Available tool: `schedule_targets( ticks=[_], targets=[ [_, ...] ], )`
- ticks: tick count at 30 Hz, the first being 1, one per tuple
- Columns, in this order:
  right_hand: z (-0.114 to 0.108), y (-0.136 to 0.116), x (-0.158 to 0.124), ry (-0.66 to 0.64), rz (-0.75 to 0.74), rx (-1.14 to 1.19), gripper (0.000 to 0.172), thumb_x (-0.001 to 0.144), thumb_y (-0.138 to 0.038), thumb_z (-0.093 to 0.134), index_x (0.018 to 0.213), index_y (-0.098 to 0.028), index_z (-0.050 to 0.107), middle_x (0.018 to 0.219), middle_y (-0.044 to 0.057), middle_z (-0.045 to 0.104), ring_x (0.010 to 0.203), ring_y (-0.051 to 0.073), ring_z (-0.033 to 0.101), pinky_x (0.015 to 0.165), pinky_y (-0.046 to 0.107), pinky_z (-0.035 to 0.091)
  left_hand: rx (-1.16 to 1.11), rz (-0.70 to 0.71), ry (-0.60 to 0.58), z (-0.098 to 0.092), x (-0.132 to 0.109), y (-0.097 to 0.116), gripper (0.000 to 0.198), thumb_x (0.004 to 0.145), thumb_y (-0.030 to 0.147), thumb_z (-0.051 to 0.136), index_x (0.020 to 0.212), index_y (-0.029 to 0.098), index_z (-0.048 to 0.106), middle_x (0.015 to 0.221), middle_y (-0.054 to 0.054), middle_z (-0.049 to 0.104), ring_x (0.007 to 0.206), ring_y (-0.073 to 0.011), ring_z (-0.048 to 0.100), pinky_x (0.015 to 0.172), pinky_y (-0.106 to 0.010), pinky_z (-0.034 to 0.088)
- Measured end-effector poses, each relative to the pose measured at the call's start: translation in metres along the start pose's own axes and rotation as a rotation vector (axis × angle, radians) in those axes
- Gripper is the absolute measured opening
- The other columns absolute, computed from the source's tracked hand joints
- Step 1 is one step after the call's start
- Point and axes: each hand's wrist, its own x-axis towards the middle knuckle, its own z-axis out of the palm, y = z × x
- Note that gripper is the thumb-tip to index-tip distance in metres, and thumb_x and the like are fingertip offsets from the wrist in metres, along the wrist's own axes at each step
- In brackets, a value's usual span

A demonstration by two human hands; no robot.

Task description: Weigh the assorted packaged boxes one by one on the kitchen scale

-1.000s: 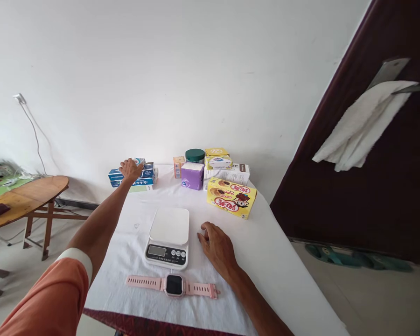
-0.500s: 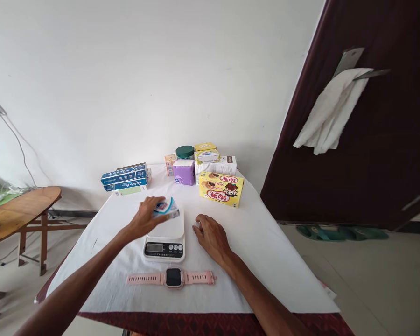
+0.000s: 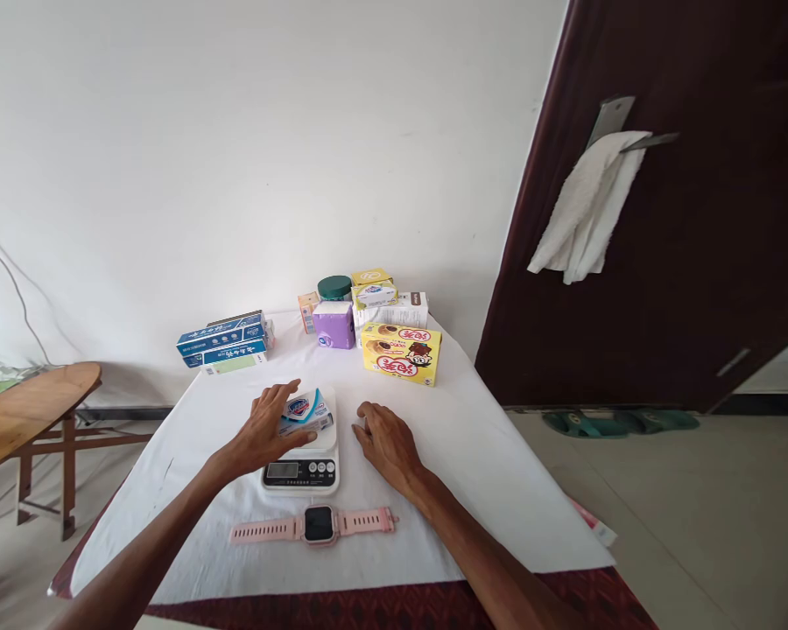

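A white and blue soap box (image 3: 310, 409) lies on the platform of a white kitchen scale (image 3: 334, 479) with a dark display panel. My left hand (image 3: 270, 427) is at the box's left side, thumb and fingers spread apart around it, no longer gripping it. To the right of the scale, my right hand (image 3: 387, 442) rests on the white cloth with its fingers loosely bent and a gap between thumb and fingers; nothing shows in it. In front of the scale a pink-strapped smartwatch (image 3: 319, 525) is laid out flat.
Blue toothpaste-like boxes (image 3: 223, 337) are stacked at the back left. Behind the scale stand a purple pack (image 3: 334, 325), a small orange box (image 3: 307, 311), a green-lidded jar (image 3: 334, 287), a yellow snack box (image 3: 402, 354) and further boxes. A wooden stand (image 3: 52, 394) is beyond the table's left edge.
The soap box has come down onto the scale platform, and my left hand has opened and let go of it. My right hand stays beside the scale. The whole view has shifted slightly.
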Motion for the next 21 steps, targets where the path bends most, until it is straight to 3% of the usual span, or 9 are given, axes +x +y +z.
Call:
schedule_targets(
  ticks=[3, 8, 13, 17, 21],
  targets=[
    [0.0, -0.001, 0.0, -0.002, 0.009, -0.009, 0.01, 0.09, -0.013, 0.059, 0.097, -0.02, 0.059, 0.086, 0.004, 0.066, 0.085, 0.021, 0.061, 0.074, 0.03, 0.04, 0.037, 0.012, 0.028, -0.007, 0.0, 0.004, 0.071, 0.089, 0.053, 0.068, 0.15, 0.027, 0.041, 0.143, -0.013, 0.054, 0.133, -0.035, 0.047, 0.109, -0.056, 0.037],
    [-0.001, -0.001, 0.0, -0.005, 0.013, -0.019, 0.009, 0.091, -0.013, 0.06, 0.097, -0.02, 0.059, 0.087, 0.004, 0.067, 0.086, 0.021, 0.062, 0.074, 0.03, 0.04, 0.155, -0.02, -0.025, -0.01, -0.003, 0.001, 0.061, 0.089, 0.05, 0.067, 0.141, 0.022, 0.051, 0.131, -0.013, 0.063, 0.123, -0.0354, 0.055, 0.104, -0.057, 0.041],
    [-0.002, -0.002, 0.0, -0.007, 0.017, -0.018, 0.009, 0.09, -0.013, 0.059, 0.095, -0.02, 0.059, 0.088, 0.004, 0.068, 0.086, 0.02, 0.062, 0.074, 0.03, 0.04, 0.125, -0.022, -0.014, -0.01, 0.003, -0.005, 0.044, 0.086, 0.042, 0.07, 0.125, 0.023, 0.062, 0.124, -0.01, 0.068, 0.116, -0.0318, 0.063, 0.1, -0.049, 0.049],
    [-0.002, -0.002, 0.0, -0.008, 0.024, -0.017, 0.011, 0.09, -0.011, 0.059, 0.096, -0.02, 0.058, 0.09, 0.004, 0.068, 0.088, 0.02, 0.062, 0.074, 0.029, 0.04, 0.036, 0.092, 0.099, -0.024, 0.041, 0.006, 0.046, 0.088, 0.048, 0.069, 0.126, 0.022, 0.062, 0.121, -0.01, 0.07, 0.11, -0.0294, 0.067, 0.094, -0.044, 0.052],
    [-0.002, -0.003, 0.0, -0.017, 0.025, -0.021, 0.011, 0.09, -0.011, 0.06, 0.095, -0.02, 0.058, 0.09, 0.004, 0.069, 0.088, 0.02, 0.063, 0.075, 0.029, 0.04, 0.022, 0.14, 0.275, -0.038, 0.114, 0.037, 0.051, 0.087, 0.047, 0.069, 0.129, 0.02, 0.06, 0.121, -0.011, 0.067, 0.108, -0.0279, 0.064, 0.094, -0.042, 0.052]
  ],
)
